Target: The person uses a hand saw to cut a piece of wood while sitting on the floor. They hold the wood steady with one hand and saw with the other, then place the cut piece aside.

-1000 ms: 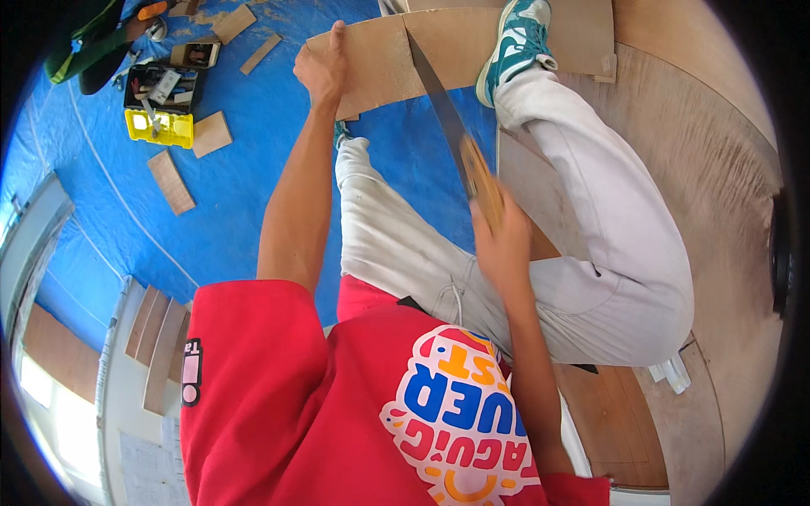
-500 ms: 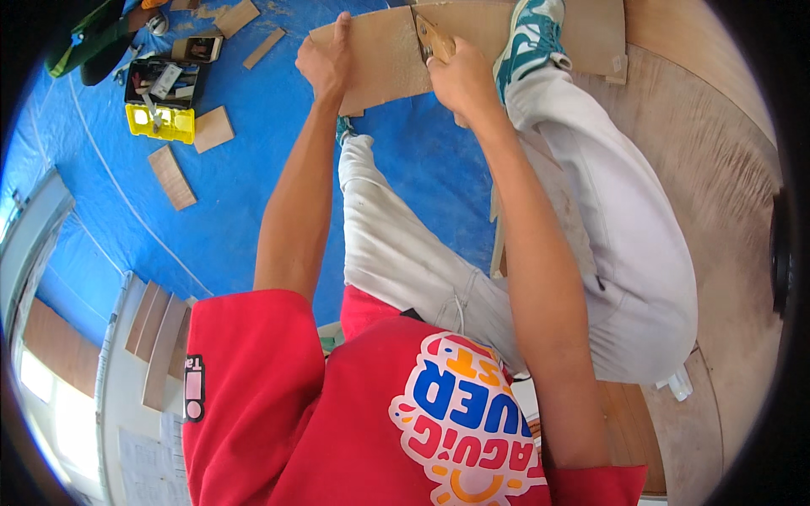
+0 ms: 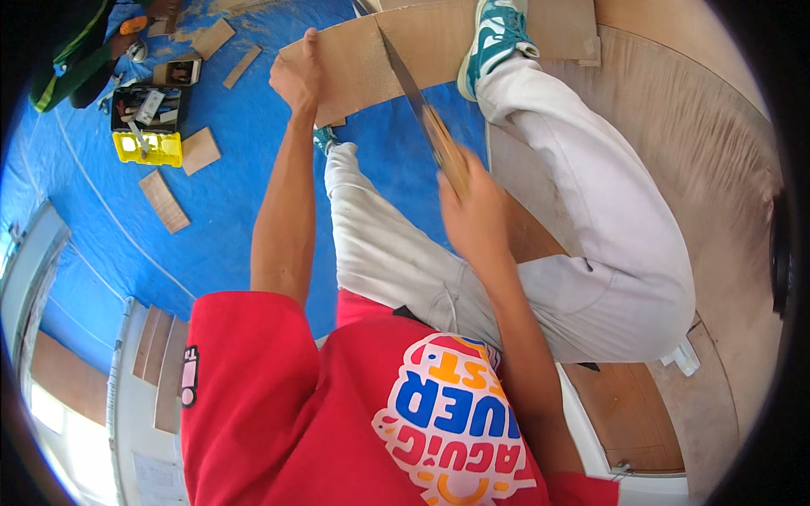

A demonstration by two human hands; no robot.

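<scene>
Blue sheet (image 3: 232, 152) covers the floor, with a toolbox (image 3: 148, 149) and an offcut (image 3: 200, 152) side by side toward its left edge. Over the sheet, near its right edge, is the board (image 3: 354, 67), its left end gripped by the left hand (image 3: 297, 78), a shoe (image 3: 498, 38) resting farther right on it. Half a second ago the right hand (image 3: 469, 207) was up at the board; now it is drawn back toward the body, closed round the handle of the saw (image 3: 435, 131). That suggests a pulled stroke, the cut likely unfinished. The saw's tip points away from the body, leaning left; its long axis crosses the board's, which runs left to right. Cut depth cannot be told.
</scene>
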